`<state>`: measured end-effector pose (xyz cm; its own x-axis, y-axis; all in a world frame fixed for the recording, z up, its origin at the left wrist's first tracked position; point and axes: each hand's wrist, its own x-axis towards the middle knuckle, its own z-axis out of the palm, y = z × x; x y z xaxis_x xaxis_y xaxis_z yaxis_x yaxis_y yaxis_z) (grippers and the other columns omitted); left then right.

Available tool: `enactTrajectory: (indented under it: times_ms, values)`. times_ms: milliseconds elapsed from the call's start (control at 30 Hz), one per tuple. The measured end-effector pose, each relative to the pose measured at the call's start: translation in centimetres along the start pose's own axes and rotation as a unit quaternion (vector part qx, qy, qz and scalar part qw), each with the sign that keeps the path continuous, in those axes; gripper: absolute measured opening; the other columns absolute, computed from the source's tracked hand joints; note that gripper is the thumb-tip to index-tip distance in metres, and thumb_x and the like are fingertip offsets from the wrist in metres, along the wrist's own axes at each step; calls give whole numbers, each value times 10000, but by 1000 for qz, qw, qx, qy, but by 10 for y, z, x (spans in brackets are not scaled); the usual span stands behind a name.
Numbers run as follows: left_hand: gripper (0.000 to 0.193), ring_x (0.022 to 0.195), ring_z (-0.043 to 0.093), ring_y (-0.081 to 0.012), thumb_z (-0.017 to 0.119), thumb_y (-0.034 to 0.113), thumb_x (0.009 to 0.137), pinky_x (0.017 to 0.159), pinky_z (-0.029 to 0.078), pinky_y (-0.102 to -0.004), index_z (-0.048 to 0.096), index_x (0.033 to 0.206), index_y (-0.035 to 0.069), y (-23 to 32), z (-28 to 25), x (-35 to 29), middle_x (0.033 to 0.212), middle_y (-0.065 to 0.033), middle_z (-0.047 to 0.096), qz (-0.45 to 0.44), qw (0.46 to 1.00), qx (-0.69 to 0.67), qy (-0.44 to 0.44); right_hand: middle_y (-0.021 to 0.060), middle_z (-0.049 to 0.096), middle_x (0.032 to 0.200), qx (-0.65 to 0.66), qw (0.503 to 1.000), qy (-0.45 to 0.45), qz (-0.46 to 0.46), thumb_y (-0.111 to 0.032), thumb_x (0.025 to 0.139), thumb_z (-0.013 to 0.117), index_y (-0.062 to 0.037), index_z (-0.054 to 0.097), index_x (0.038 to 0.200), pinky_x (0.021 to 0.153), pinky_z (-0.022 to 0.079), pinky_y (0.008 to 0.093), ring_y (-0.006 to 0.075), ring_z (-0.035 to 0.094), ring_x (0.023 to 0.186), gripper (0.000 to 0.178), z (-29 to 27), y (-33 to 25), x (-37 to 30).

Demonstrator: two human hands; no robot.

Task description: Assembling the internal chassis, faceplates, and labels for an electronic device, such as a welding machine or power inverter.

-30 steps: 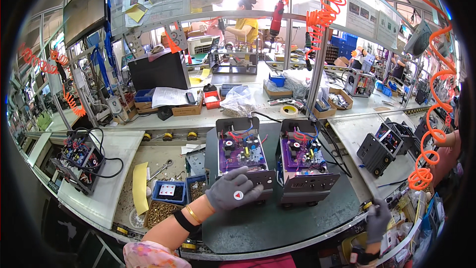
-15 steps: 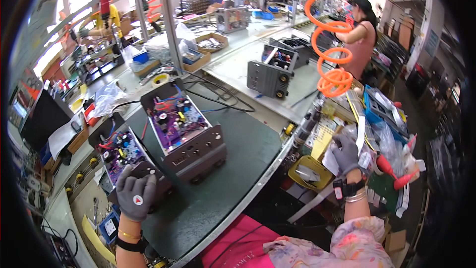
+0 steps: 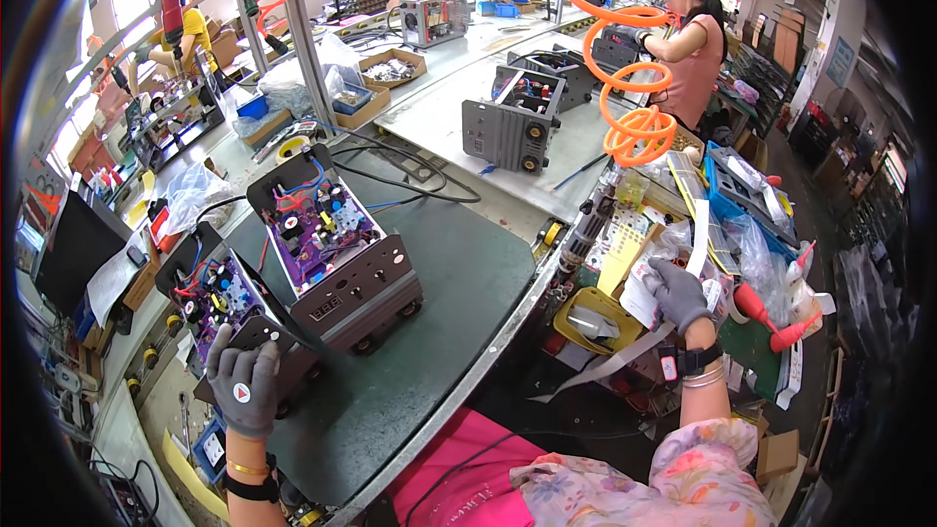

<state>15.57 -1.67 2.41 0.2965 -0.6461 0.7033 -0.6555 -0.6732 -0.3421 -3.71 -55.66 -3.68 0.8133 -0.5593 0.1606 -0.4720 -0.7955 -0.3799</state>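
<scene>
Change: since the earlier frames my view is swinging right, and my right hand (image 3: 675, 293) is rising from low beside the bench to the cluttered side rack.
Left hand: I am resting my gloved left hand (image 3: 244, 385) flat, fingers spread, on the front panel of the near open unit (image 3: 220, 307), pressing rather than pinching.
Near open unit: it is sitting on the dark green bench mat (image 3: 459, 312), purple circuit board facing up, at the mat's left edge.
Second unit: a grey-fronted open unit (image 3: 337, 249) is standing just beside it, to the right.
Right hand: gloved, fingers curling over white paper sheets (image 3: 649, 288) above a yellow tray (image 3: 586, 317); I cannot tell whether it is gripping them.
Behind: a person in a pink top (image 3: 693, 49) is working beyond an orange coiled hose (image 3: 625, 88).
</scene>
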Motion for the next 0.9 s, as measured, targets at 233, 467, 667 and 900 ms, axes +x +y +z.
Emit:
enactTrajectory:
  times_ms: [233, 467, 667, 900]
  values:
    - [215, 643, 520, -175, 656, 14, 662, 990, 413, -429, 615, 857, 95, 3, -2, -1, 670, -10, 540, -27, 1000, -3, -7, 176, 570, 1086, 48, 988, 68, -128, -277, 751, 694, -42, 581, 1134, 885, 443, 412, 353, 551, 1003, 464, -3, -17, -6]
    - [268, 651, 525, -181, 633, 22, 660, 1031, 384, -450, 637, 920, 87, 4, -6, -1, 687, -22, 556, -46, 999, -10, -11, 202, 613, 1063, 10, 998, -63, -17, -437, 782, 641, -36, 544, 1208, 849, 465, 410, 341, 603, 939, 593, 4, 8, 7]
    - [323, 794, 591, -188, 656, 128, 705, 1075, 315, -456, 612, 1026, 118, 23, -34, 3, 841, -15, 618, -99, 990, -26, -100, 214, 644, 914, -27, 993, -22, -114, -310, 849, 558, -72, 629, 1029, 779, 470, 460, 397, 603, 879, 307, 14, 29, 23]
    - [367, 899, 604, -231, 694, 263, 757, 948, 443, -446, 603, 1084, 123, 79, -56, -12, 977, -40, 634, -184, 952, -227, -96, 249, 538, 776, -53, 985, 98, -135, -113, 784, 541, 8, 569, 801, 670, 385, 499, 435, 506, 758, 125, 16, 46, 23]
